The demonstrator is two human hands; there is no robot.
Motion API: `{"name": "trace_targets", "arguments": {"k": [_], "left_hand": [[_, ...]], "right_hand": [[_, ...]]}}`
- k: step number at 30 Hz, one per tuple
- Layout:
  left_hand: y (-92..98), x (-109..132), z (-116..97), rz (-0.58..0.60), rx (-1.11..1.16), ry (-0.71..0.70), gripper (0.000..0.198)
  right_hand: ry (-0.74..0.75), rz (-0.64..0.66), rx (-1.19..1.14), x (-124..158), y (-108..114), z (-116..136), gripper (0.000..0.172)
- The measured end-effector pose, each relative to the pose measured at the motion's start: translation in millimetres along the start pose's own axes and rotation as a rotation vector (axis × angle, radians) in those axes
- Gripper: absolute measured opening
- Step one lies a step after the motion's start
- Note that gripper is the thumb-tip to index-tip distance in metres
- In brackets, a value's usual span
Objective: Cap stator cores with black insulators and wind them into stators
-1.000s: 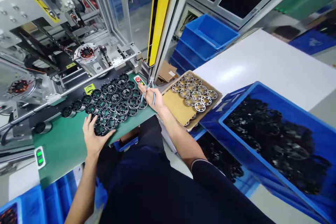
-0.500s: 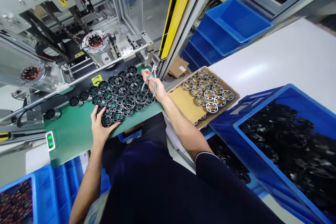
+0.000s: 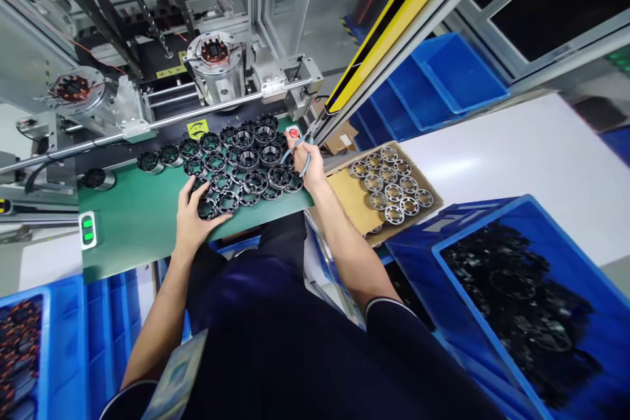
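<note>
Several black ring-shaped parts [image 3: 241, 167] lie packed together on a green mat [image 3: 132, 223]. My left hand [image 3: 194, 220] rests at the near edge of the cluster, fingers curled round one black ring [image 3: 207, 208]. My right hand [image 3: 308, 164] sits at the right end of the cluster, closed on small pliers with light blue handles [image 3: 300, 156], its fingertips by a red button [image 3: 292, 132].
A cardboard tray [image 3: 349, 200] with several silver rings lies to the right. Blue bins [image 3: 522, 289] of black parts stand at right and lower left. Machine fixtures with wound stators [image 3: 215, 52] and a yellow post [image 3: 394, 20] stand behind. Green buttons [image 3: 87, 230] sit at the mat's left.
The view has swung right and down. My right hand has stayed at the red button holding the pliers. My left hand stays on the black ring at the cluster's near edge.
</note>
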State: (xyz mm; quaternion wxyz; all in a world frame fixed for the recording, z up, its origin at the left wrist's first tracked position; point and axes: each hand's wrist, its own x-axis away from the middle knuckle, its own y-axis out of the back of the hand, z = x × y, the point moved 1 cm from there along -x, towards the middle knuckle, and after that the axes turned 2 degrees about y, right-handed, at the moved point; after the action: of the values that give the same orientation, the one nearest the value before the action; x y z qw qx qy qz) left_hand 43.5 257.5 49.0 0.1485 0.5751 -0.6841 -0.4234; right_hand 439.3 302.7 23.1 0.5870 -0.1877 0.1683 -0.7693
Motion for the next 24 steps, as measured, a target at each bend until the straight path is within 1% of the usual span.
{"name": "trace_targets", "arguments": {"k": [3, 9, 11, 13, 14, 15, 16, 17, 19, 20, 21, 22, 24], "left_hand": [[-0.7, 1.9, 2.6, 0.006, 0.021, -0.003, 0.103], [-8.4, 0.2, 7.5, 0.028, 0.039, 0.009, 0.104], [-11.4, 1.0, 8.1, 0.022, 0.047, 0.01, 0.11], [-9.7, 11.3, 8.1, -0.008, 0.052, 0.016, 0.126], [-6.5, 22.0, 8.2, -0.032, 0.049, 0.022, 0.132], [-2.1, 36.9, 8.7, -0.062, 0.044, 0.032, 0.132], [3.4, 55.7, 9.8, -0.093, 0.033, 0.044, 0.123], [9.3, 77.3, 11.8, -0.123, 0.019, 0.06, 0.104], [21.9, 123.3, 20.2, -0.176, -0.02, 0.102, 0.055], [28.3, 144.4, 27.3, -0.189, -0.042, 0.127, 0.037], [34.6, 162.7, 36.5, -0.199, -0.066, 0.154, 0.026], [40.8, 177.5, 47.7, -0.214, -0.093, 0.189, 0.02], [51.8, 196.5, 72.9, -0.273, -0.154, 0.279, 0.019]], "right_hand": [[-0.016, -0.013, 0.003, 0.7, -0.2, -1.7, 0.044], [-0.011, -0.051, 0.047, -0.1, -2.2, -0.3, 0.046], [0.001, -0.06, 0.078, 1.0, -6.8, 5.5, 0.046], [0.032, -0.073, 0.117, 5.5, -13.8, 17.0, 0.048], [0.057, -0.08, 0.137, 9.6, -17.6, 25.2, 0.05], [0.083, -0.085, 0.158, 15.0, -21.2, 35.0, 0.051], [0.108, -0.084, 0.181, 21.4, -24.3, 46.2, 0.052], [0.132, -0.076, 0.206, 28.2, -26.8, 58.6, 0.051], [0.137, -0.028, 0.284, 40.5, -30.8, 85.1, 0.043], [0.135, 0.004, 0.339, 44.6, -33.2, 98.8, 0.038], [0.128, 0.046, 0.409, 46.7, -36.6, 112.6, 0.035], [0.126, 0.094, 0.493, 46.3, -41.4, 126.5, 0.033], [0.164, 0.189, 0.697, 37.4, -55.8, 155.3, 0.031]]}}
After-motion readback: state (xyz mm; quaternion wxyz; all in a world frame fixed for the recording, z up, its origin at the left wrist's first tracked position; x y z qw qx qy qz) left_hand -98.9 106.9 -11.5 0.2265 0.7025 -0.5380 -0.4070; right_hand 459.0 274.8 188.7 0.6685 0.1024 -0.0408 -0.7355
